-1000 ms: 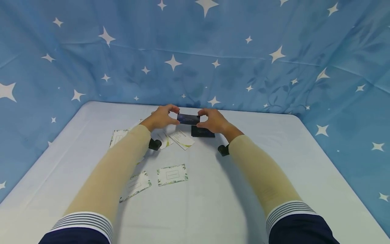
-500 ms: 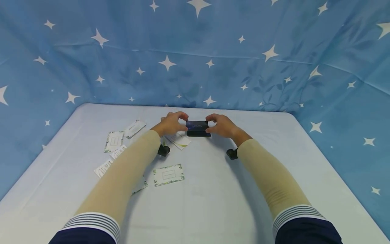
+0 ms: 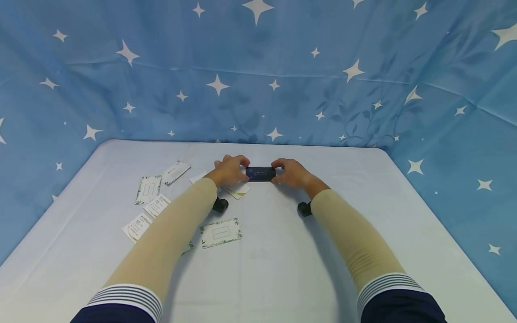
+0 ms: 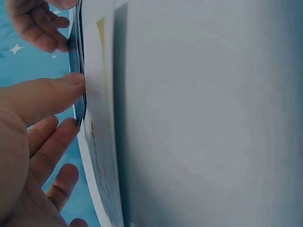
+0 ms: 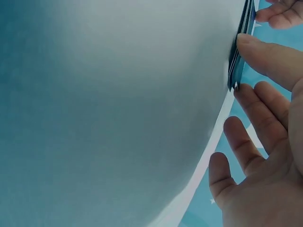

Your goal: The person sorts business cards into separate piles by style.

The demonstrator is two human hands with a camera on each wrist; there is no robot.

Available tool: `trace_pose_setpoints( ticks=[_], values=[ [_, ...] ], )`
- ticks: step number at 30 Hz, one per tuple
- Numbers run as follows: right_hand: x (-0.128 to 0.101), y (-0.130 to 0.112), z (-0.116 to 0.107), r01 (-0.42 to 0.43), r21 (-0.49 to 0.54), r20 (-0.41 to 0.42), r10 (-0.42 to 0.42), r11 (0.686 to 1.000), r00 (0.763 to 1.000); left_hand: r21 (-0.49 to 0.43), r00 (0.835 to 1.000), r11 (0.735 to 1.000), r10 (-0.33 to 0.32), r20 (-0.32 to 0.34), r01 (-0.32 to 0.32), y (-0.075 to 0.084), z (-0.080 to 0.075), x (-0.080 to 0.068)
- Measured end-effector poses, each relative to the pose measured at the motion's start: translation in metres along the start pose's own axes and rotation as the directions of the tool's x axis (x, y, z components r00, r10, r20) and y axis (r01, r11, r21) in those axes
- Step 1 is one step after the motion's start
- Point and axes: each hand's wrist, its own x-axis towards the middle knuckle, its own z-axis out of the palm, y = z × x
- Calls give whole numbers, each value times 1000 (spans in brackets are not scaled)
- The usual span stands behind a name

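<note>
Two hands (image 3: 261,172) on dark cards (image 3: 260,173)

I am viewing a counter (image 3: 282,251) that is showing a smooth, matt, pale sheet-like covering with faint creases. The dark cards (image 3: 260,173) are looking like thin coated card stock, slightly glossy, and their stacked edges (image 4: 78,71) are reading as fine layers in the left wrist view. The white cards (image 3: 221,233) are appearing as matt printed paper with green leaf borders. The blue backdrop (image 3: 258,72) is hanging as soft, wrinkled woven cloth printed with white stars. The sleeves (image 3: 169,237) are looking like smooth, stretchy beige knit fabric.
</note>
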Motion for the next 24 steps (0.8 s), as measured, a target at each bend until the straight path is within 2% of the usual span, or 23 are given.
trace_pose_setpoints(
  ticks=[9, 18, 24],
  values=[
    [-1, 2, 0, 2, -36, -7, -3, 999, 1000, 32, 1000, 999, -21, 15, 21, 2, -1, -2],
    [-1, 4, 2, 28, -20, -2, -28, 999, 1000, 53, 999, 998, -30, 26, 29, 8, -1, -5],
    [-2, 3, 1, -8, 0, 0, 8, 1000, 1000, 51, 999, 998, -39, 33, 37, 10, -1, -6]
  ],
)
